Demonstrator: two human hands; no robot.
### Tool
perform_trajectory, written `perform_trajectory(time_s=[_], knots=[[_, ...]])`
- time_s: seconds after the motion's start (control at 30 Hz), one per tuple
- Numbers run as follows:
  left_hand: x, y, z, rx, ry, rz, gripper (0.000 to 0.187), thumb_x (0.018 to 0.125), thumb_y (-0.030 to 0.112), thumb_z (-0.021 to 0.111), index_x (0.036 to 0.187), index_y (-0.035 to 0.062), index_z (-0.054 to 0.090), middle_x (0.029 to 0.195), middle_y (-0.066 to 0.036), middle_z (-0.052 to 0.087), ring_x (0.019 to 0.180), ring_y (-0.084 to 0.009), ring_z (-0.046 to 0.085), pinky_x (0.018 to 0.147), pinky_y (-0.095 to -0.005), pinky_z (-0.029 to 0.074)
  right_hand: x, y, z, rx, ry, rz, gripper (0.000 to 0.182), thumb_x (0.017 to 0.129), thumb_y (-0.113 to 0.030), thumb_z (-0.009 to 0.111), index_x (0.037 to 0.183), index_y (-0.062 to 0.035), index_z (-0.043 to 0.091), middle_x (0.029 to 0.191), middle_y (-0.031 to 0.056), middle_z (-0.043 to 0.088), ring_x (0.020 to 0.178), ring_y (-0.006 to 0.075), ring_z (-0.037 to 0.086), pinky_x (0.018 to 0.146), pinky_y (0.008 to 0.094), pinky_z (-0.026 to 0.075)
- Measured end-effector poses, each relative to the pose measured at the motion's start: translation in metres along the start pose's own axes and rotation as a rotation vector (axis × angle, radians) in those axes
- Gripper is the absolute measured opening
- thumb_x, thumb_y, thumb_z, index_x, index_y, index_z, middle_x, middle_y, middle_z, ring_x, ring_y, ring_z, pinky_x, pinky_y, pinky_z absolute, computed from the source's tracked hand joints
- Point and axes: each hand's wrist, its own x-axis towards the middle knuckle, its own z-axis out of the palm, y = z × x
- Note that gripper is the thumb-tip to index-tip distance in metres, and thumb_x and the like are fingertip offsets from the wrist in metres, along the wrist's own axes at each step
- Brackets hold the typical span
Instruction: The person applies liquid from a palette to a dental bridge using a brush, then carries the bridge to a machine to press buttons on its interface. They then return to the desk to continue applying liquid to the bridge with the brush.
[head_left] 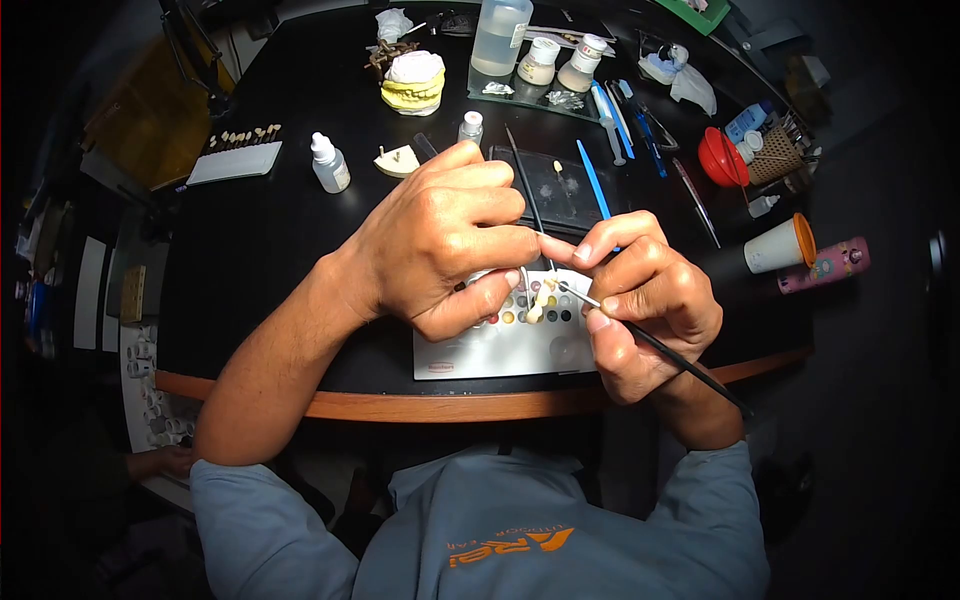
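Observation:
My left hand is closed, its thumb and fingers pinching a thin metal holder whose tip meets a small cream tooth-like piece. Between the thumb and fingers of my right hand is a slim black-handled brush, its tip at the cream piece. The fingertips of both hands come close together above the piece. Below them lies a white palette card with rows of coloured dots, partly hidden by my left hand. Another thin dark brush rests on a dark tray just behind.
A dropper bottle, a plaster model and a yellow-and-white dental model stand at the left. Behind are a clear bottle and two jars. Right are blue tools, a red bowl and a cup. The table edge is nearest me.

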Motion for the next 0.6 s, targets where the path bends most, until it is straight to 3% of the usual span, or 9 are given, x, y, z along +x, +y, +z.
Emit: perform_trajectory(time_s=[0.6], knots=[[-0.0006,0.0009,0.0055,-0.119,0.012,-0.05,0.043,0.07,0.03,0.061,0.093,-0.001,0.078,0.064,-0.008,0.05,0.061,-0.0244,0.043,0.063,-0.0401,0.032,0.0016,0.0018,0.0021,-0.053,-0.015,-0.047,0.016,0.07,0.009,0.066,0.078,-0.0012,0.058,0.072,0.0083,0.062,0.081,0.0306,0.07,0.074,0.0397,0.059]])
